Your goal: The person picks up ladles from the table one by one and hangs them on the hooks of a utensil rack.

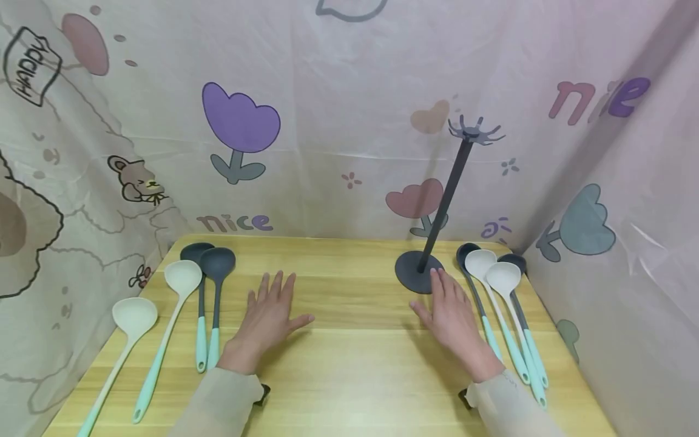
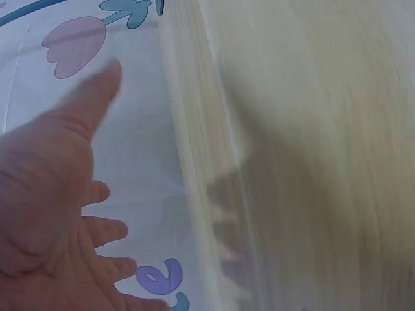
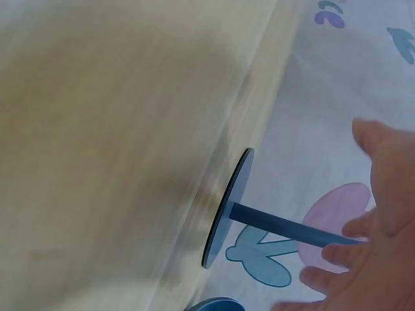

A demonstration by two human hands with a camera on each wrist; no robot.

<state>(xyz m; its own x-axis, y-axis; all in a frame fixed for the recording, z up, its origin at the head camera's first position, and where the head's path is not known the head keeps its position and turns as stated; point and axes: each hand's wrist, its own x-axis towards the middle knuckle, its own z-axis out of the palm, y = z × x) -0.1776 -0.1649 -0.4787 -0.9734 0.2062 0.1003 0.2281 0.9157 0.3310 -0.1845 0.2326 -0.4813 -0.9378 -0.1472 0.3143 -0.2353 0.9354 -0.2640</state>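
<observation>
My left hand [image 1: 267, 321] hovers palm down over the wooden table, fingers spread, holding nothing. Nearest to it is a dark ladle [image 1: 217, 264] with a mint handle; another dark ladle [image 1: 201, 297] lies beside that one. My right hand [image 1: 454, 312], also spread and holding nothing, is in front of the round base of a dark utensil stand [image 1: 446, 200] with a ring of hooks on top. In the right wrist view the fingers overlap the stand's pole [image 3: 279, 225]; I cannot tell whether they touch. Right of this hand lie two white ladles [image 1: 503, 278] and two dark utensils [image 1: 468, 250].
Two white ladles [image 1: 182, 278] with mint handles lie at the table's left side. Behind the wooden table [image 1: 338, 376] and along both sides hangs a printed cloth [image 1: 338, 91]. The stand rises near the back edge, right of the middle.
</observation>
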